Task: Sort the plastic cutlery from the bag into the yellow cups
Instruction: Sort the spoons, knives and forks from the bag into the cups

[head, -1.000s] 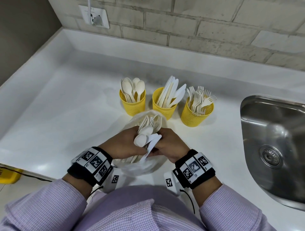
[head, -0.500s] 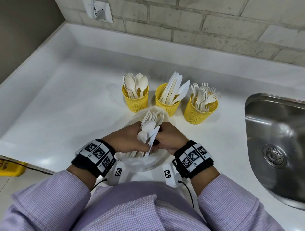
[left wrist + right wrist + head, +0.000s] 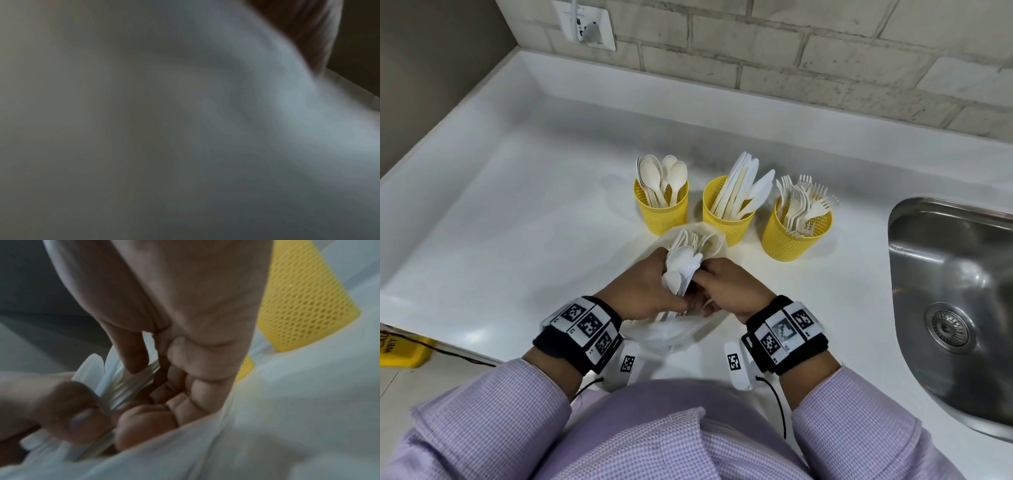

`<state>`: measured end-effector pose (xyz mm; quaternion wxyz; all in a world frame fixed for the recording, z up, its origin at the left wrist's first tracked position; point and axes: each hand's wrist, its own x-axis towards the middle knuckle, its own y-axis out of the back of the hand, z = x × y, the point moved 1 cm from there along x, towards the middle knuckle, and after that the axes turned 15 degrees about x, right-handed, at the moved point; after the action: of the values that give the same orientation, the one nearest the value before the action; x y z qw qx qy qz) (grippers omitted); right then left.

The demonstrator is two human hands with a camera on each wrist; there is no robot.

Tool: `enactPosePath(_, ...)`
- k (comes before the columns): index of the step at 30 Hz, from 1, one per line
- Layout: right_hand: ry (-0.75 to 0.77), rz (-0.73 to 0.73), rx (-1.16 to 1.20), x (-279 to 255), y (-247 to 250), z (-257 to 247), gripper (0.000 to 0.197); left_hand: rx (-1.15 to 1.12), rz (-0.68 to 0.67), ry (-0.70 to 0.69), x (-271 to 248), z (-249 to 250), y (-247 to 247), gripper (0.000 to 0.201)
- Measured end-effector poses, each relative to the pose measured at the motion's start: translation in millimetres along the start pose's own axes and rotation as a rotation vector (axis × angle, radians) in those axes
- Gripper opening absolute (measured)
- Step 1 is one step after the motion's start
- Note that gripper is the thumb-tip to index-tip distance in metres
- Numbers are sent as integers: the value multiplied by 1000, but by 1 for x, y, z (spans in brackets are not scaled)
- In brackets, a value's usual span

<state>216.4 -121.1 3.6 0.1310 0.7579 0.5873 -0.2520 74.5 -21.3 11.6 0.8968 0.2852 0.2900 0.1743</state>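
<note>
We see the left hand (image 3: 645, 291) gripping the cutlery bundle (image 3: 683, 263), handles toward us; right hand (image 3: 726, 287) fingers (image 3: 131, 356) apparently pinch one piece, yellow cups (image 3: 726, 212) just beyond.

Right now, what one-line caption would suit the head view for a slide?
Both hands grip a cutlery bundle over a bag, before three yellow cups of spoons, knives, forks.

Left wrist view blurred; sink (image 3: 959, 308) cut off.
</note>
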Motion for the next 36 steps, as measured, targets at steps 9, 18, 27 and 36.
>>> enactPosePath(9,144,268,203,-11,12,-18,29,26,36,50,-7,-1,6,41)
enactPosePath(18,298,316,35,-11,9,-30,31,118,-13,-14,-12,8,8,33)
enactPosePath(27,381,507,-12,-11,12,-25,32,215,-67,-33,-14,9,7,27)
enactPosePath(36,472,468,-196,-25,0,-32,19,172,21,-93,-10,12,6,30)
